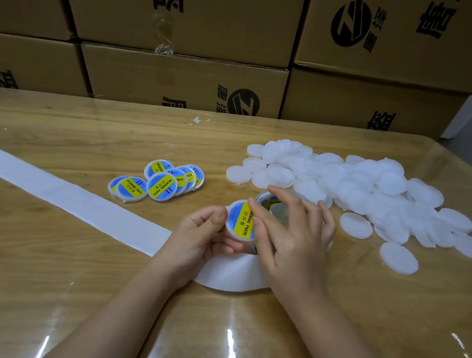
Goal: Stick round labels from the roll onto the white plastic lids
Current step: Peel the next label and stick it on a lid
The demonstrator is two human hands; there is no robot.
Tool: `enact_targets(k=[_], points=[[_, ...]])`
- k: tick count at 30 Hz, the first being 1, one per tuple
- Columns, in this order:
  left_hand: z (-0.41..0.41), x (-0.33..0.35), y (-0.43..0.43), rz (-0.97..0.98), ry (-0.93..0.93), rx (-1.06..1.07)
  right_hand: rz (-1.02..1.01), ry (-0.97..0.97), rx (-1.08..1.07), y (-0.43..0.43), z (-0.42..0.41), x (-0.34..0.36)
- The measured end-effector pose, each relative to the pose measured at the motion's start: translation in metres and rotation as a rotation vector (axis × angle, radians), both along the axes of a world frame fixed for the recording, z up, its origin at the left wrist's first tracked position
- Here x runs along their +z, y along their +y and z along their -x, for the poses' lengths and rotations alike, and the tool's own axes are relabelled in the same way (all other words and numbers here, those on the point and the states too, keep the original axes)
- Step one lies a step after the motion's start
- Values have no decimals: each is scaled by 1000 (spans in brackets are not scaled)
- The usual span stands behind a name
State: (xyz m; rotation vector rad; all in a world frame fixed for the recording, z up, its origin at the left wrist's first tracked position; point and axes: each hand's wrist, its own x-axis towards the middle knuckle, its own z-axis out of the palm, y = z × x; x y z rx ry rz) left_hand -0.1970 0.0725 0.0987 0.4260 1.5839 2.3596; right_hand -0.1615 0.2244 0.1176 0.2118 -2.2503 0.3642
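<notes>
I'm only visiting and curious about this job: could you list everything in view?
held lid: one, white, blue-yellow label, between the hands
labelled lids: about seven, blue-yellow, piled centre-left
plain lids: many, white, heaped right
label roll: one, partly hidden behind right hand
backing strip: one, white, from left edge to under the hands
boxes: several, brown, stacked behind table
table: one, wooden, clear cover
left hand: grips held lid
right hand: straight fingers on its label

Wooden table (39, 273) is covered w/ clear film. Plain white lids (361, 188) are heaped twd right edge; labelled lids (163, 183) are clustered mid-table; white backing strip (63, 196) is laid from left edge inward; paper scrap (198, 120) nr far edge.
</notes>
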Motion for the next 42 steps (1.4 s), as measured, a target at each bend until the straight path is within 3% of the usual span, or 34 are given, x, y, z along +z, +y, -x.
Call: enact_targets(k=[14, 20, 27, 42], points=[[2, -1, -1, -42, 11, 42, -19, 47, 284, -5, -4, 1], [4, 0, -2, -93, -28, 78, 86, 171, 162, 1, -1, 1], [2, -1, -1, -64, -18, 2, 170, -19, 103, 0, 2, -3], [1, -5, 0, 49, 91, -79, 256, -32, 72, -2, -1, 4]])
